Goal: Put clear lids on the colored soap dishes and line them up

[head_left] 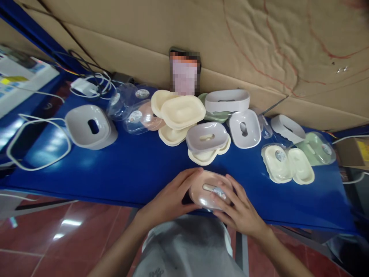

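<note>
At the front edge of the table I hold a pink oval plastic dish [198, 188] under a clear cover, with a slot and a printed label [219, 192] on top. My left hand [175, 192] grips its left side, thumb below and fingers above. My right hand [240, 209] wraps its right side, fingers spread over the cover and partly across the label. Just beyond lies a pale lilac slotted tray [206, 134] on a cream dish [201, 157]. Behind it are cream dishes [183, 110], overlapping one another.
Nested lilac trays [105, 132] stand at left near a white cable [69, 142]. Clear covers [123, 102] lie at the back left. Lilac trays [245, 138], a cream covered dish [276, 169] and a green one [314, 148] are at right. A phone [184, 73] leans on cardboard.
</note>
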Tool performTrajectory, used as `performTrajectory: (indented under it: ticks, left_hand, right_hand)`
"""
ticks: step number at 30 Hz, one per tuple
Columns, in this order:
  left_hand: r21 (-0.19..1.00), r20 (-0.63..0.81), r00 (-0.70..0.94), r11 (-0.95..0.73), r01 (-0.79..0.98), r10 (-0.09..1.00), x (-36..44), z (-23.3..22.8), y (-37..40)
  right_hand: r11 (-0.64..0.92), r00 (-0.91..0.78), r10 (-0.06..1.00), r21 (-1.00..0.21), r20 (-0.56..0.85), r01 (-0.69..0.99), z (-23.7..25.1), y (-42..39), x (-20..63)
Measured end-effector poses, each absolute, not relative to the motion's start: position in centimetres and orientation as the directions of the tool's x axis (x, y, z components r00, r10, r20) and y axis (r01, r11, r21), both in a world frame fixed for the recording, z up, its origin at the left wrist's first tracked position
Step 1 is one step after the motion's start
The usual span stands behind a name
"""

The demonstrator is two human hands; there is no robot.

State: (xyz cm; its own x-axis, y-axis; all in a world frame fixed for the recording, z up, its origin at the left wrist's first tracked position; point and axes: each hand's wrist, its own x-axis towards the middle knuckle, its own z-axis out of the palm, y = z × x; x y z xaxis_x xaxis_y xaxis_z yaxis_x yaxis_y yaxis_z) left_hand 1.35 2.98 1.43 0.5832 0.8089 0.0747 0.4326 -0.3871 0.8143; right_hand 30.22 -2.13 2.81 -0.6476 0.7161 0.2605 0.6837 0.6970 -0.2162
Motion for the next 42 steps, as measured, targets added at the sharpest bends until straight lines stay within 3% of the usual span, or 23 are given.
performTrajectory:
  ticks: [4,10,22,25,28,30,32,34,38,42]
  left_hand:
    - [0.816,0.038,0.589,-0.365,0.448,0.808,1.3,1.4,2.9]
    - [0.817,0.064,0.607,-0.391,0.424,0.792,1.3,1.2,2.5]
    - [0.780,0.051,0.625,-0.422,0.462,0.779,1.4,2.3,2.3]
    - [0.726,0.108,0.627,-0.492,0.481,0.772,1.4,2.5,2.0]
    - [0.619,0.242,0.616,-0.609,0.497,0.749,1.9,2.7,2.2]
    - [0.519,0.334,0.608,-0.679,0.520,0.720,2.4,2.8,2.6]
    - [0.411,0.401,0.582,-0.707,0.576,0.707,3.0,2.7,3.3]
    - [0.310,0.428,0.558,-0.696,0.648,0.711,3.5,2.5,4.1]
    - [0.180,0.407,0.567,-0.672,0.719,0.716,4.1,2.2,5.1]
    - [0.175,0.361,0.592,-0.676,0.716,0.721,4.1,1.9,4.7]
  right_hand:
    - [0.719,-0.674,0.693,-0.179,0.256,0.671,3.1,-1.9,30.7]
    - [0.743,-0.706,0.669,-0.244,0.233,0.623,3.8,-1.8,31.1]
    - [0.641,-0.572,0.767,-0.306,0.291,0.704,1.9,-3.1,29.9]
    - [0.622,-0.519,0.780,-0.344,0.348,0.704,2.8,-3.8,31.8]
    - [0.447,-0.280,0.825,-0.265,0.490,0.854,4.0,-4.7,38.0]
    - [0.160,-0.029,0.784,-0.157,0.620,0.975,4.2,-5.4,44.3]
    - [-0.132,0.129,0.698,-0.051,0.704,0.990,3.6,-6.3,51.1]
    - [-0.300,0.249,0.656,-0.057,0.712,0.952,2.3,-7.0,56.7]
    - [-0.388,0.345,0.661,-0.089,0.667,0.917,-0.9,-7.2,61.6]
    - [-0.365,0.306,0.704,-0.042,0.641,0.930,-1.3,-6.4,59.8]
